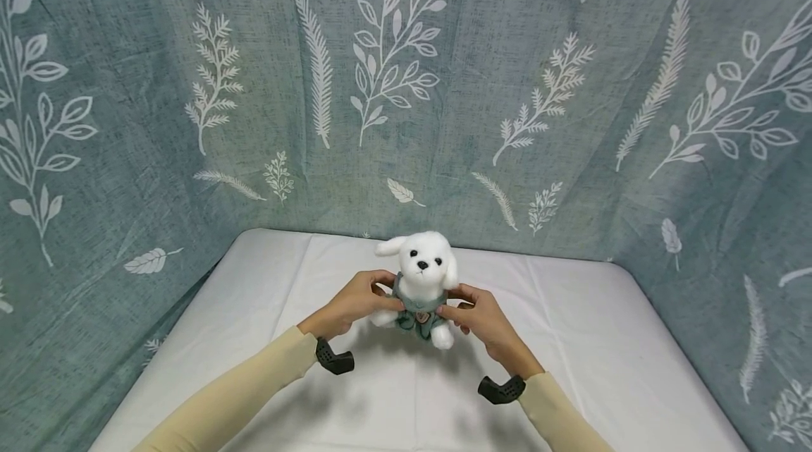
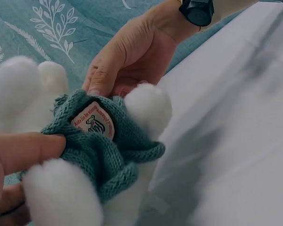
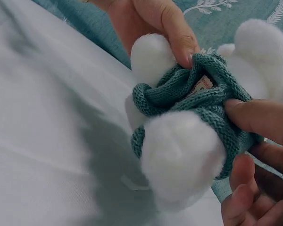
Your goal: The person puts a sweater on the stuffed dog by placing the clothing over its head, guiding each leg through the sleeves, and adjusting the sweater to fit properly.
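Left hand point(image 1: 352, 305), right hand point(image 1: 480, 316) both pinch plush puppy point(image 1: 421, 283) at green knit sweater point(image 2: 104, 150); toy likely soft, light; grip at torso.

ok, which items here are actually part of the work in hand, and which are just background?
In use:
- white plush dog, held upright on the table
- its teal knitted sweater, with a round patch
- left hand and right hand, each pinching the sweater from its own side

Just there:
- white cloth-covered table
- teal leaf-print curtain behind and at both sides
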`<act>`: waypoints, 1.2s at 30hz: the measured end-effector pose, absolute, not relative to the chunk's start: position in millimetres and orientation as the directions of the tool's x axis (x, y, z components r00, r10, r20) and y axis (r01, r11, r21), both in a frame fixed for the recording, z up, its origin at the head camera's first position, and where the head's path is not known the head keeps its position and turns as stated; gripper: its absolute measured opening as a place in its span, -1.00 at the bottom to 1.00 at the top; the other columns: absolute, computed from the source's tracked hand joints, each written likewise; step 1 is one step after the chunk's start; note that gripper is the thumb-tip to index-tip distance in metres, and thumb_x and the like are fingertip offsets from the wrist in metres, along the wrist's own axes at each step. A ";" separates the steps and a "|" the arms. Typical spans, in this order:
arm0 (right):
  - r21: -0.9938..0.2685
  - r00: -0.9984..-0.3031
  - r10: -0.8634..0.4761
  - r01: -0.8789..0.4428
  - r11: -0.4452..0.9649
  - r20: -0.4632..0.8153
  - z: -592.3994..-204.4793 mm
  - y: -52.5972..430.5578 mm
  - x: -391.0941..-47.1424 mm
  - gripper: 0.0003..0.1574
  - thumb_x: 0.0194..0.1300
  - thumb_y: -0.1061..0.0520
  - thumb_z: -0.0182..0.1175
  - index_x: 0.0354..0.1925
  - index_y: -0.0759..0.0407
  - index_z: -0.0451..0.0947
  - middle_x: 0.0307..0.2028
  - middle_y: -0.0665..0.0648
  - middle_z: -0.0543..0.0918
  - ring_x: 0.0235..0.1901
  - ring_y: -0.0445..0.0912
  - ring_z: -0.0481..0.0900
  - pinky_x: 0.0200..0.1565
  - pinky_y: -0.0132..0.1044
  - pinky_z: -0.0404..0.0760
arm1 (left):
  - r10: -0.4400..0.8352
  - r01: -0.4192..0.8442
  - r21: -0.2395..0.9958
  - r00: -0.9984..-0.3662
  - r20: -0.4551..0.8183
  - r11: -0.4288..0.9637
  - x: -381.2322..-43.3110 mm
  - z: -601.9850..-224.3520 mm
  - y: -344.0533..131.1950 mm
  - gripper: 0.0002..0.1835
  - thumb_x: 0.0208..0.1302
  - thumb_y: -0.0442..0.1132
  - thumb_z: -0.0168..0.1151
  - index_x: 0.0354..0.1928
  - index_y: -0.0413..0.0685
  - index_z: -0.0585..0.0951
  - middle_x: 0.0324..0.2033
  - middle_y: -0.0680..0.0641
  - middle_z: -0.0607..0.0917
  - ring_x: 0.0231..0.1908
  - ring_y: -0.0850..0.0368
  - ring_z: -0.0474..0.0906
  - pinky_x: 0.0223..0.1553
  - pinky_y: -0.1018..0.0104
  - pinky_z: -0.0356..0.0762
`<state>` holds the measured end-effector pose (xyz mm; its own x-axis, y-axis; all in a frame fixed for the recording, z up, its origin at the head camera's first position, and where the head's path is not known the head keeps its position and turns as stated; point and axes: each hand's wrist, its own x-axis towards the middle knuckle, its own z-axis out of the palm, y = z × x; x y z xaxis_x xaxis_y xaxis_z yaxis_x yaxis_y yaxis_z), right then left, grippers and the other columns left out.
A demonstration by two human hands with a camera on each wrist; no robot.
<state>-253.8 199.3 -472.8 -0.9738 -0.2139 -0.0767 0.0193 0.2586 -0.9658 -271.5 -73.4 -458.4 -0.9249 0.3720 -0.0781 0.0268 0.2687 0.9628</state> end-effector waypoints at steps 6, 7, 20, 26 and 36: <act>-0.956 -0.977 -0.211 -0.034 0.292 -0.030 -476.3 197.8 -252.1 -0.46 0.24 0.16 0.48 0.18 0.08 0.64 -0.39 0.18 0.59 -0.52 -0.08 0.39 -0.47 -0.22 0.42 | 0.336 0.043 0.967 -0.941 -0.046 0.252 -273.0 -465.5 -71.6 -0.46 0.06 -0.23 0.62 0.11 -0.02 0.65 -0.01 -0.14 0.62 -0.15 -0.02 0.54 -0.21 0.15 0.55; -0.954 -0.977 -0.213 -0.044 0.296 -0.021 -477.0 197.5 -251.6 -0.45 0.24 0.17 0.48 0.19 0.08 0.63 -0.40 0.18 0.60 -0.52 -0.08 0.38 -0.48 -0.24 0.41 | 0.334 0.052 0.967 -0.942 -0.035 0.249 -273.4 -467.3 -71.4 -0.46 0.05 -0.24 0.63 0.11 -0.03 0.64 -0.01 -0.13 0.62 -0.14 -0.02 0.54 -0.20 0.14 0.56; -0.895 -0.978 -0.191 -0.156 0.418 0.081 -486.4 191.9 -248.3 -0.35 0.17 0.24 0.51 0.22 -0.01 0.61 -0.32 0.06 0.65 -0.43 -0.04 0.52 -0.40 -0.27 0.45 | 0.307 0.144 0.951 -0.950 0.056 0.273 -271.5 -485.3 -68.1 -0.45 -0.10 -0.36 0.66 -0.01 -0.07 0.63 -0.06 -0.16 0.62 -0.08 -0.17 0.52 -0.19 0.11 0.57; -0.876 -0.977 -0.185 -0.179 0.448 0.105 -494.1 190.7 -248.6 -0.35 0.15 0.25 0.52 0.19 -0.02 0.58 -0.47 0.05 0.58 -0.49 -0.10 0.44 -0.41 -0.27 0.41 | 0.308 0.186 0.934 -0.947 0.088 0.305 -269.3 -492.2 -67.0 -0.39 -0.11 -0.37 0.67 0.03 0.01 0.61 -0.13 -0.09 0.61 -0.10 -0.15 0.51 -0.18 0.10 0.52; -0.830 -0.965 -0.202 -0.249 0.500 0.168 -501.1 191.5 -248.2 -0.34 0.12 0.26 0.55 0.14 -0.14 0.58 -0.54 0.01 0.56 -0.53 -0.08 0.48 -0.40 -0.29 0.43 | 0.318 0.259 0.922 -0.934 0.163 0.289 -268.0 -500.6 -65.8 -0.18 -0.15 -0.39 0.69 0.25 0.10 0.60 -0.15 -0.13 0.64 -0.18 -0.07 0.55 -0.18 0.12 0.53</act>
<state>-248.2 191.5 -501.1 -0.9649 -0.2018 0.1679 -0.2489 0.4999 -0.8295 -268.0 -65.8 -500.6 -0.9340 0.3180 0.1629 0.2591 0.2891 0.9216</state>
